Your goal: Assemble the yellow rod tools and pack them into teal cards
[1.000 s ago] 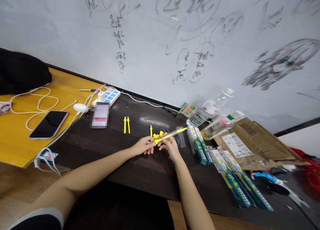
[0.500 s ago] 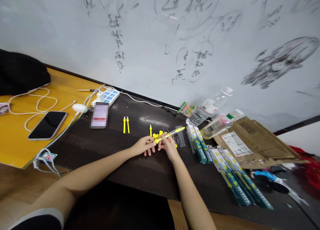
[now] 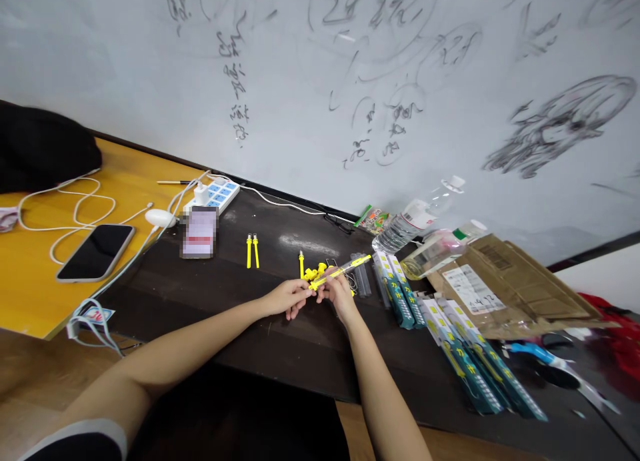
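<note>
Over the dark table [image 3: 280,341] my left hand [image 3: 289,295] and my right hand [image 3: 341,291] meet, both closed on a slim yellow utility knife [image 3: 345,269] that slants up to the right. My left fingers pinch its near end; my right fingers wrap its middle. Just behind the hands lie small yellow parts [image 3: 315,271] and a clear plastic sleeve [image 3: 361,281]. Two yellow pieces [image 3: 253,250] lie side by side further left.
Green and white knife packs [image 3: 465,354] fan out to the right, beside a cardboard sheet [image 3: 505,287] and two plastic bottles [image 3: 425,234]. Left, a yellow desk [image 3: 30,287] holds a phone [image 3: 97,251], white cables and a power strip [image 3: 213,195]. Blue scissors [image 3: 550,364] lie far right.
My left fingers have curled a little tighter at the knife's near end. The hands and knife stay in the same spot.
</note>
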Demonstrator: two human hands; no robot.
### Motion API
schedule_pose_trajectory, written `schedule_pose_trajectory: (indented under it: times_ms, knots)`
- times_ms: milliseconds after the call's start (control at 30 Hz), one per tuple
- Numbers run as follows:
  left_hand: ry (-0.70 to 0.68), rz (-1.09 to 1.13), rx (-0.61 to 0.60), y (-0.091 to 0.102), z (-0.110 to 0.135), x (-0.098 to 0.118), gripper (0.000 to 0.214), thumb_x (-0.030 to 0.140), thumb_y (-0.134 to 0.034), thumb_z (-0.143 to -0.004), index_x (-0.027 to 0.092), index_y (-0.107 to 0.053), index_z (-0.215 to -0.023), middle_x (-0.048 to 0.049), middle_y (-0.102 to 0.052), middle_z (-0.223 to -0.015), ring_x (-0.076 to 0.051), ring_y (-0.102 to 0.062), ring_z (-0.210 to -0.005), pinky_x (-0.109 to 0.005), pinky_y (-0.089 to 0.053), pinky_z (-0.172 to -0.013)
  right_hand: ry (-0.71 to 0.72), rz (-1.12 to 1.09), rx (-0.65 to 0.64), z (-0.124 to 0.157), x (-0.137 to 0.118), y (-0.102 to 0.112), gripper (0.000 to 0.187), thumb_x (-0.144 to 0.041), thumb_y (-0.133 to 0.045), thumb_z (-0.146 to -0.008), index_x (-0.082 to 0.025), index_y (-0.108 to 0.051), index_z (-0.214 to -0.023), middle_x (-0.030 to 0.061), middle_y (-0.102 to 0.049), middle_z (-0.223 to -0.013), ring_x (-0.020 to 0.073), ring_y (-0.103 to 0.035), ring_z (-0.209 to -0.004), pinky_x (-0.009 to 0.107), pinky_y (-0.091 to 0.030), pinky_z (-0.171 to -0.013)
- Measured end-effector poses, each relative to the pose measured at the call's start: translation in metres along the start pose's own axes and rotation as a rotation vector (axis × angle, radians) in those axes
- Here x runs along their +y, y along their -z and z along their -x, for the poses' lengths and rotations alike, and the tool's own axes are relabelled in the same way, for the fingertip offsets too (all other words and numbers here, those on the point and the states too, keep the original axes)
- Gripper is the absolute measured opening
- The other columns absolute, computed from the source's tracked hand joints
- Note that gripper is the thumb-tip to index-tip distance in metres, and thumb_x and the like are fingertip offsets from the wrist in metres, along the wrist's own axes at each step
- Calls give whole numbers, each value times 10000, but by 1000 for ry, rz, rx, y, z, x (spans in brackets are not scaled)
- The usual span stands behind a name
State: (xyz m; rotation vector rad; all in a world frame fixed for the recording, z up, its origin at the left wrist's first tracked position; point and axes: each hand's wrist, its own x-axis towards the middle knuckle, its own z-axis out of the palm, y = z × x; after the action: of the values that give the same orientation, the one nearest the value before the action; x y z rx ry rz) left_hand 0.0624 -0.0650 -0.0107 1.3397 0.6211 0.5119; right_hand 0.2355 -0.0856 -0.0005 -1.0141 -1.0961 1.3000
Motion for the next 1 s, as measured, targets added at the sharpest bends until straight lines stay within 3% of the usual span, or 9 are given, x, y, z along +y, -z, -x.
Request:
schedule_pose_trajectory:
  times_ms: [200, 533, 800, 1000]
  knots:
    - [-30, -55, -35, -2, 3, 2, 452, 591, -434, -834, 152, -494, -925, 92, -412, -527, -47, -433, -323, -144, -355, -299, -7, 29, 12, 0, 2, -1, 275, -407, -627, -760, -218, -466, -878, -78, -547, -563, 92, -532, -434, 219, -492, -396]
    - [-24, -29, -44, -7, 4, 0, 451, 610, -452, -816, 160, -457, -777, 95, -301, -507, -42, -283, -400, -164, -305, -364, 7, 79, -28, 0, 4, -3, 293, -437, -627, -771, -218, -449, -848, -92, -532, -539, 79, -508, -384, 195, -457, -356]
    - [35, 120, -22, -11, 0, -4, 437, 596, -504, -786, 164, -441, -769, 92, -285, -527, -39, -208, -419, -167, -152, -373, 81, 173, -18, 1, 10, -10, 301, -476, -571, -809, -220, -414, -833, -104, -481, -507, 58, -437, -355, 161, -374, -326]
    - [-50, 122, -33, -12, 4, -6, 506, 648, -537, -731, 151, -459, -785, 86, -296, -546, -41, -213, -441, -176, -152, -388, 145, 240, -25, 2, 15, -15, 312, -500, -534, -828, -222, -393, -812, -116, -425, -496, 46, -388, -348, 152, -323, -328]
